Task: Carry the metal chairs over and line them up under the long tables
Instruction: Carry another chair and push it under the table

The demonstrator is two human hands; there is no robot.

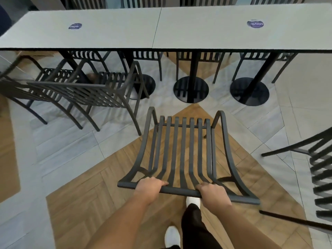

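A dark grey slatted metal chair [183, 146] is in front of me, its seat pointing toward the long tables. My left hand [150, 186] grips the top rail of its backrest left of centre. My right hand [213, 194] grips the same rail to the right. Two pale long tables [116, 33] stand end to end across the top of the view, on black pedestal legs with round bases [191, 89]. Two more metal chairs [80, 90] stand at the left, partly under the left table.
Several chairs sit along the tables' far side, seen beneath the tops. Another slatted chair [321, 169] juts in at the right edge. Round purple stickers [255, 24] mark the tabletops. My legs and white shoes [172, 236] are below the chair.
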